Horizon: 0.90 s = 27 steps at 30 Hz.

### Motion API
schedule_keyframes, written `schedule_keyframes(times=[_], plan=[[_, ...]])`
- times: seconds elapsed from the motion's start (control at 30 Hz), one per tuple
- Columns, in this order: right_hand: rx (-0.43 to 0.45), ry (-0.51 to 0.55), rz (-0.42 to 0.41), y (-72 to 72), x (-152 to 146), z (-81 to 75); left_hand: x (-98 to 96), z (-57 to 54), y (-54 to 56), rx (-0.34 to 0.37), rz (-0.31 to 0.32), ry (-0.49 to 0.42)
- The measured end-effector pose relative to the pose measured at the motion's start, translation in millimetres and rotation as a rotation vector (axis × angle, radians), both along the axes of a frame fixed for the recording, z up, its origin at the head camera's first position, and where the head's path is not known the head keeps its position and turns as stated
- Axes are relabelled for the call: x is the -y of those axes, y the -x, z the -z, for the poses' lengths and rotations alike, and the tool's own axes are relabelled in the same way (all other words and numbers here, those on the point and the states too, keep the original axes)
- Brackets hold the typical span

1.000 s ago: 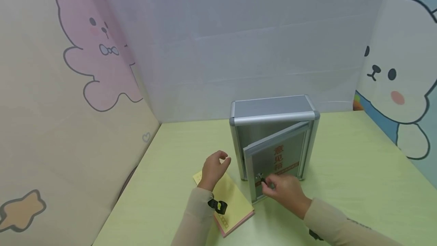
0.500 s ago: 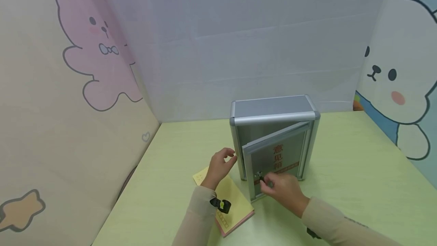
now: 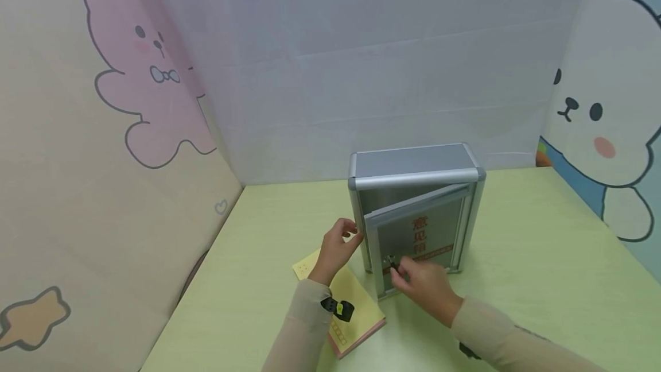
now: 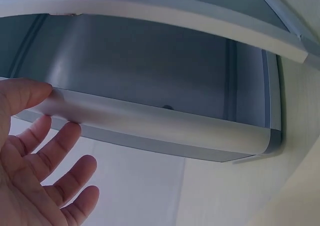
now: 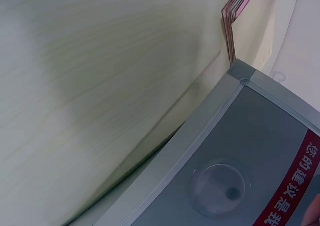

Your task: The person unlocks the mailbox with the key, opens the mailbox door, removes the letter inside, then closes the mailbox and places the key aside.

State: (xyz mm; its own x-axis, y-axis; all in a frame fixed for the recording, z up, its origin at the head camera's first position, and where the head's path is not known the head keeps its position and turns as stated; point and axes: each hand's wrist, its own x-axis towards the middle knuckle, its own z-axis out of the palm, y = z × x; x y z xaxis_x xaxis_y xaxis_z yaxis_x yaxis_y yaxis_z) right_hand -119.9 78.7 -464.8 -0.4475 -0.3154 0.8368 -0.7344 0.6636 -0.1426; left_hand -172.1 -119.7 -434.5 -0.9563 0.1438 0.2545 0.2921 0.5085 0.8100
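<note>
A silver metal suggestion box (image 3: 415,162) stands upright with its front door (image 3: 400,237) partly swung out, hinged on the right. My right hand (image 3: 427,289) pinches a small black-headed key (image 3: 394,267) at the door's lock, near its free edge. At the box's left side is my left hand (image 3: 335,251). In the left wrist view, its thumb lies at the inner edge of the side frame (image 4: 175,125) and fingertips (image 4: 70,131) meet the outer edge, the other fingers loosely bent. The right wrist view shows the door's lower corner and red lettered band (image 5: 295,183).
A yellow booklet (image 3: 361,309) with pink page edges lies on the pale green table (image 3: 279,217), partly under the left forearm and close to the door's lower corner. White fabric (image 3: 361,73) hangs behind; cartoon-printed walls flank both sides.
My left hand has moved right and slightly up to the box's left side edge. My right hand has pushed the door slightly toward the box, keeping its pinch on the key.
</note>
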Motion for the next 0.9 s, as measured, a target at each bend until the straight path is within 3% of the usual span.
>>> schedule_keyframes(times=[0.2, 0.5, 0.9], plan=[[0.026, 0.001, 0.0, 3.1, 5, -2.1, 1.6, -0.8, -1.0, -0.011, -0.007, 0.01], [0.155, 0.01, -0.016, 5.5, 9, -4.2, 1.5, -3.8, -2.4, -0.009, -0.02, 0.05], [0.097, 0.041, -0.002, 13.5, 13, -1.0, -2.9, -4.1, -2.8, -0.014, -0.03, 0.072]])
